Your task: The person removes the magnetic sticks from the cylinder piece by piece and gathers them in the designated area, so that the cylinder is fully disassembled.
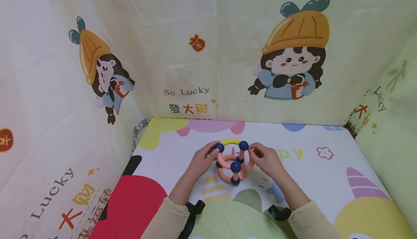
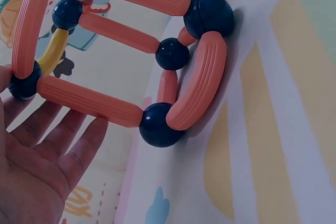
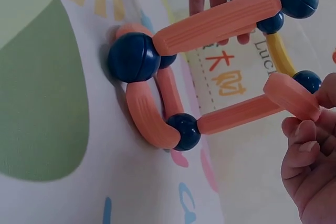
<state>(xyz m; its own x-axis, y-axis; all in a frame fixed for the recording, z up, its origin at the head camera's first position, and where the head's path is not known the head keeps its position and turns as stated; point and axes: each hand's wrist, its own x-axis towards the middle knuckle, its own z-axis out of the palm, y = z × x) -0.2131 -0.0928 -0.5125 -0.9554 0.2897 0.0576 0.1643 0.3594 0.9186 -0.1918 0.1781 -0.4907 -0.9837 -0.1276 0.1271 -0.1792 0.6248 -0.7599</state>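
Observation:
A frame of orange ribbed rods and dark blue balls (image 1: pixel 236 167) stands on the table, like a magnetic building toy. Straight rods (image 2: pixel 89 102) rise from its lower ring of curved rods to the upper balls. A yellow curved rod (image 1: pixel 231 142) bridges the two far upper balls. My left hand (image 1: pixel 203 161) pinches the upper left ball (image 2: pixel 25 81), its fingers spread behind the upright rod. Between thumb and fingers, my right hand (image 1: pixel 266 159) pinches a loose orange curved rod (image 3: pixel 291 98), close beside the upper right ball (image 1: pixel 243 145).
The tabletop (image 1: pixel 257 181) has a printed cover with coloured shapes. Printed cloth hangs as a wall behind (image 1: pixel 234 68) and at both sides. A black object (image 1: pixel 131 164) lies at the table's left edge, by a red patch (image 1: pixel 137 202).

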